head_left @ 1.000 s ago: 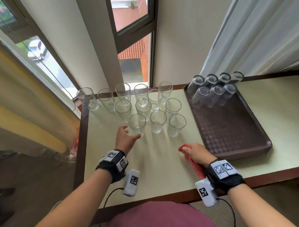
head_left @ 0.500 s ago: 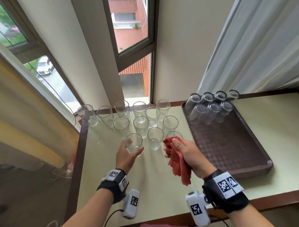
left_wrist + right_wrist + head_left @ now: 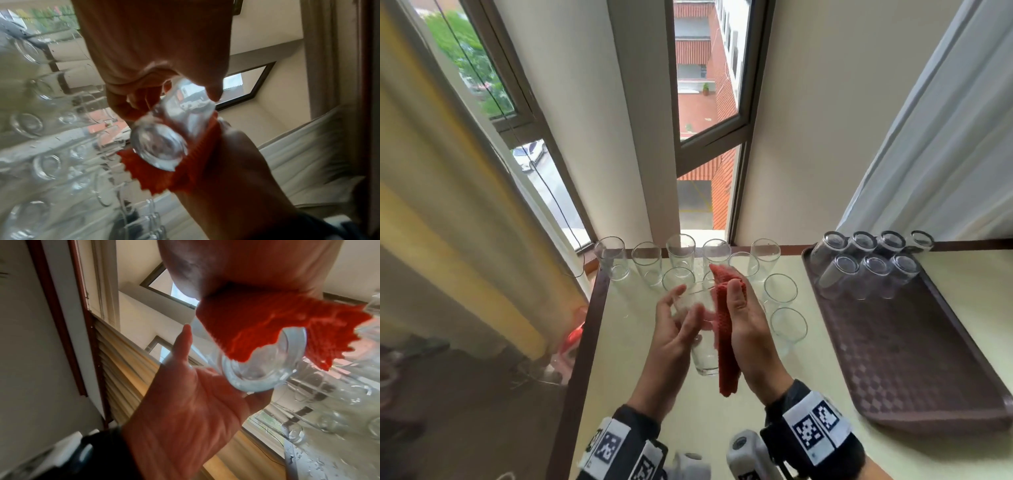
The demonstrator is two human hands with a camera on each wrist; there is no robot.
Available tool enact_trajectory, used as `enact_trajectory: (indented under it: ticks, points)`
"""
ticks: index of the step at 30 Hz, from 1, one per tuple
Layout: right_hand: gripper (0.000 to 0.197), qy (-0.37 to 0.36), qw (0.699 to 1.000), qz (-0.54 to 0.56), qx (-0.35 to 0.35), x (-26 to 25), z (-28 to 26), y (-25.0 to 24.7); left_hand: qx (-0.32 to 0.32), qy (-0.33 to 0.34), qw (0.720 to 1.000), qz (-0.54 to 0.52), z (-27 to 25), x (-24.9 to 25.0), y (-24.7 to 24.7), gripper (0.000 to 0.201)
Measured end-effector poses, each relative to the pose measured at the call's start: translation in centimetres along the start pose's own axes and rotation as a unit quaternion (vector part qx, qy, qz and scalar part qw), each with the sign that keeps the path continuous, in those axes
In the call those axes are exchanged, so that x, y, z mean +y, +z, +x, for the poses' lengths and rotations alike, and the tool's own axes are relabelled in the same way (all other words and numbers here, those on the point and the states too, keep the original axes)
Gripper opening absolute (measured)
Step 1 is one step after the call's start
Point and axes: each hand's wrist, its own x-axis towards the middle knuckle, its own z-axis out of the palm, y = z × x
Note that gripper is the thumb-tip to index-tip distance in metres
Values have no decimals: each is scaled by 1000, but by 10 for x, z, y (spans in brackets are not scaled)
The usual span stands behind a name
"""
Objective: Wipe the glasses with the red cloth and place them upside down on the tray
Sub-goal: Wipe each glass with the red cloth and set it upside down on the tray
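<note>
**Glass and red cloth held between both hands above the table**

Daylight is coming through the window (image 3: 702, 137) behind the pale table (image 3: 688, 421), where I am standing with both hands raised just above the surface. I am holding one glass (image 3: 700, 329) in my left hand (image 3: 671, 346), my fingers (image 3: 669, 301) curling around its side and my thumb lying across the front, so they are clamped on the glass. Its heavy base is pointing back toward me and its mouth is tilting away toward the window. I am pressing the red cloth (image 3: 726, 329) against the right side of that glass with my right hand (image 3: 750, 329); my fingers (image 3: 736, 294) are lying close together and nearly straight along the cloth, flat rather than curled. One end of the cloth is hanging down below the glass, the other is sticking up past its rim.

Beyond the glass, toward the window, more upright glasses (image 3: 681, 250) are standing in rows on the table. To the right of the glass, the brown tray (image 3: 914, 359) is sitting on the table, and seven inverted glasses (image 3: 873, 270) are clustering at its far end.
</note>
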Motion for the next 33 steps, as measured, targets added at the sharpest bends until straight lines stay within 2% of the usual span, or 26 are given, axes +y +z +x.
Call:
enact_trajectory:
  ticks: [3,6,8,10,13,20,24,29,33]
  points:
    - [77,-17,1000,-14,-20,-5,-4,14,14,-10,1000,-8,-6,1,-1,46]
    - [66,-50,998,-26,-25,-4,-14,25,29,-13,999,-8,-9,3,-8,52]
    - [67,-64,997,-30,-33,-3,-20,34,28,-15,999,-17,-11,8,-13,52]
    - [68,-66,996,-42,-39,0,-22,41,25,-25,999,-32,-13,13,-17,50]
    - [57,-70,996,-41,-42,-7,-18,44,22,-36,999,-28,-16,16,-22,56]
    - [50,-62,994,-91,-11,-16,-14,65,-8,-38,999,-10,-18,18,-40,49]
    - [67,-70,979,-187,38,-15,-23,77,-12,-35,999,-2,-22,13,-49,50]
    - [58,-123,974,-179,68,0,-37,87,8,-45,999,-19,-26,9,-53,48]
    - [54,-151,969,-177,84,0,-45,75,12,-43,999,-18,-29,15,-39,35]
